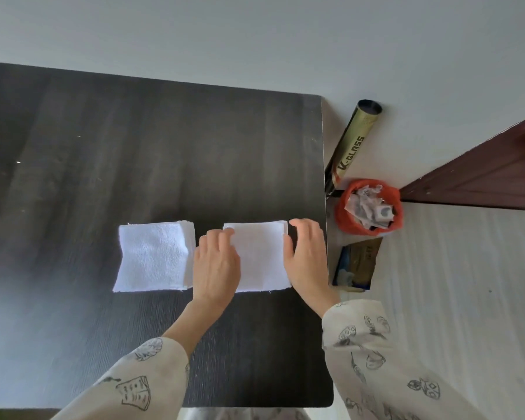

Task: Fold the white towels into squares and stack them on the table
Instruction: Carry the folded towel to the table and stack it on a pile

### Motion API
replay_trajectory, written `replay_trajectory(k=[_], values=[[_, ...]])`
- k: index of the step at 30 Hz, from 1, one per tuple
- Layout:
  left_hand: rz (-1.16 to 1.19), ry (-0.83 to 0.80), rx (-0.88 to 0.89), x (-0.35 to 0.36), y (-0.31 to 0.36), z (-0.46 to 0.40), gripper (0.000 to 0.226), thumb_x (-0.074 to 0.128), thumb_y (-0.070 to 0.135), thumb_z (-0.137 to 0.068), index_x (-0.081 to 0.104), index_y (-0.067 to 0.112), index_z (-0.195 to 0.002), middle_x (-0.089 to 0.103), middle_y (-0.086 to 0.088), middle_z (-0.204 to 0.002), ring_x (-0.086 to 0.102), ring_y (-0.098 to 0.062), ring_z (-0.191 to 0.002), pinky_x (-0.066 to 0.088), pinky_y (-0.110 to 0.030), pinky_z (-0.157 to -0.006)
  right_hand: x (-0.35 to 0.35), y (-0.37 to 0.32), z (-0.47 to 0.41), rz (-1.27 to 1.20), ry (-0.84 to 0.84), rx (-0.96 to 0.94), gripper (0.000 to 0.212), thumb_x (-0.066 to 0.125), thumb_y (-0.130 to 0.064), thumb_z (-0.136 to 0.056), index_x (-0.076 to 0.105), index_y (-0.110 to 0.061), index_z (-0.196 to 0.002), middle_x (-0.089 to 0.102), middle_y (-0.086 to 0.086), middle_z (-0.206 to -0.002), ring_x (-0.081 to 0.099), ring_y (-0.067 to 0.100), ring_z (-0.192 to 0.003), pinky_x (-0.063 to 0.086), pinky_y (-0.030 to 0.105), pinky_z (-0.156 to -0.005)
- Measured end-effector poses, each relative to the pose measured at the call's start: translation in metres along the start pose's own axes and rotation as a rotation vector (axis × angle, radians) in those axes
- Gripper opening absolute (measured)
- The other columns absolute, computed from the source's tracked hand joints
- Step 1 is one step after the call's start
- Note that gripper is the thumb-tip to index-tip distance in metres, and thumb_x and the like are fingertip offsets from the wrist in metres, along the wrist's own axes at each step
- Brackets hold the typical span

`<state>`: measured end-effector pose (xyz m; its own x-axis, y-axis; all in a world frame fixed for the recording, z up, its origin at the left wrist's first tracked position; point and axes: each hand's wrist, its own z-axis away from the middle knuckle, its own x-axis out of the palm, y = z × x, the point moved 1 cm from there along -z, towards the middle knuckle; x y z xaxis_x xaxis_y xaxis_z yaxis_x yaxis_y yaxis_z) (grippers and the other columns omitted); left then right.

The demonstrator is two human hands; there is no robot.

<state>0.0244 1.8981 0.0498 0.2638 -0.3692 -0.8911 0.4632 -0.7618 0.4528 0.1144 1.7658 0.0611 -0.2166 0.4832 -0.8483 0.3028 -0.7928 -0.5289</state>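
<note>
Two white towel piles lie side by side on the dark table (134,153). The left pile (153,257) is a stack of folded squares, with several layered edges showing at its right side. The right towel (261,256) is a folded square near the table's right edge. My left hand (215,265) rests flat on its left edge, fingers together. My right hand (306,256) presses against its right edge, thumb on the towel. Neither hand is closed around the cloth.
The table's right edge (325,192) runs just beside my right hand. On the floor past it stand a tall cardboard tube (353,144), a red-lined waste bin (369,207) full of paper and a small box (358,265). A brown door (491,171) is at right.
</note>
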Motion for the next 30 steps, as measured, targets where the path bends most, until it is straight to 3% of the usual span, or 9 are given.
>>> replay_trajectory(k=[2, 4, 9, 13, 17, 20, 23, 26, 30], values=[[-0.112, -0.032, 0.236, 0.011, 0.004, 0.005, 0.037, 0.055, 0.000, -0.078, 0.054, 0.003, -0.114, 0.059, -0.018, -0.113, 0.059, -0.038, -0.101, 0.051, -0.043, -0.078, 0.010, 0.000, 0.011, 0.170, 0.050, -0.274, 0.032, 0.048, -0.014, -0.092, 0.055, -0.008, -0.122, 0.051, 0.010, -0.131, 0.047, 0.025, -0.124, 0.041, 0.039, -0.104], [-0.196, -0.140, 0.342, 0.023, 0.001, 0.005, 0.038, 0.045, 0.011, -0.087, 0.050, 0.003, -0.124, 0.050, -0.019, -0.133, 0.047, -0.037, -0.124, 0.044, -0.049, -0.096, 0.025, 0.006, 0.017, 0.300, -0.041, -0.398, 0.039, 0.047, -0.015, -0.090, 0.051, -0.007, -0.128, 0.045, 0.012, -0.141, 0.038, 0.028, -0.134, 0.029, 0.044, -0.110], [-0.326, -0.354, 0.301, 0.043, -0.025, 0.003, 0.055, 0.023, 0.037, -0.096, 0.025, 0.011, -0.145, 0.024, -0.012, -0.152, 0.021, -0.026, -0.141, 0.026, -0.054, -0.110, 0.052, 0.023, 0.013, 0.463, -0.243, -0.319, 0.050, 0.025, -0.031, -0.097, 0.033, -0.011, -0.143, 0.029, 0.008, -0.152, 0.025, 0.025, -0.141, 0.025, 0.048, -0.112], [-0.376, -0.377, 0.308, 0.047, -0.028, 0.001, 0.059, 0.013, 0.043, -0.097, 0.016, 0.013, -0.147, 0.020, -0.012, -0.154, 0.019, -0.027, -0.142, 0.024, -0.055, -0.110, 0.058, 0.027, 0.010, 0.474, -0.311, -0.308, 0.053, 0.012, -0.035, -0.099, 0.027, -0.012, -0.145, 0.026, 0.007, -0.153, 0.022, 0.025, -0.142, 0.022, 0.046, -0.112], [-0.409, -0.425, 0.316, 0.043, -0.028, -0.004, 0.062, -0.003, 0.045, -0.096, 0.012, 0.013, -0.147, 0.021, -0.013, -0.153, 0.022, -0.029, -0.141, 0.022, -0.054, -0.110, 0.053, 0.025, 0.008, 0.442, -0.381, -0.288, 0.056, 0.019, -0.035, -0.096, 0.027, -0.010, -0.145, 0.025, 0.009, -0.154, 0.023, 0.026, -0.142, 0.027, 0.048, -0.112], [-0.387, -0.445, 0.334, 0.030, -0.024, -0.004, 0.068, -0.015, 0.048, -0.093, 0.011, 0.012, -0.145, 0.020, -0.012, -0.154, 0.019, -0.029, -0.142, 0.021, -0.054, -0.110, 0.037, 0.019, 0.013, 0.292, -0.383, -0.244, 0.062, 0.006, -0.043, -0.093, 0.010, -0.018, -0.149, 0.003, 0.003, -0.158, 0.002, 0.022, -0.146, 0.008, 0.047, -0.117], [-0.277, -0.370, 0.326, 0.007, -0.004, 0.000, 0.075, -0.013, 0.052, -0.090, 0.014, 0.014, -0.147, 0.013, -0.007, -0.156, 0.010, -0.026, -0.144, 0.010, -0.048, -0.115, 0.003, 0.023, 0.021, -0.017, -0.292, 0.008, 0.053, 0.016, -0.041, -0.100, -0.001, -0.027, -0.149, -0.010, -0.004, -0.157, -0.012, 0.015, -0.144, -0.009, 0.037, -0.114], [-0.099, -0.329, 0.304, -0.016, 0.034, 0.019, 0.066, 0.004, 0.051, -0.092, 0.015, 0.017, -0.148, 0.006, -0.002, -0.157, 0.001, -0.020, -0.145, -0.002, -0.038, -0.115, -0.041, 0.048, 0.050, -0.196, -0.177, 0.168, 0.053, 0.024, -0.042, -0.100, 0.005, -0.031, -0.148, 0.000, -0.008, -0.158, -0.004, 0.011, -0.145, -0.004, 0.035, -0.117], [0.129, -0.372, 0.364, -0.023, 0.116, 0.058, 0.053, 0.039, 0.032, -0.097, 0.026, 0.015, -0.145, 0.021, -0.003, -0.154, 0.012, -0.019, -0.144, 0.014, -0.035, -0.116, -0.118, 0.095, 0.117, -0.443, 0.049, 0.290, 0.044, 0.042, -0.031, -0.098, 0.039, -0.019, -0.140, 0.045, -0.004, -0.140, 0.040, 0.009, -0.131, 0.032, 0.022, -0.107]])
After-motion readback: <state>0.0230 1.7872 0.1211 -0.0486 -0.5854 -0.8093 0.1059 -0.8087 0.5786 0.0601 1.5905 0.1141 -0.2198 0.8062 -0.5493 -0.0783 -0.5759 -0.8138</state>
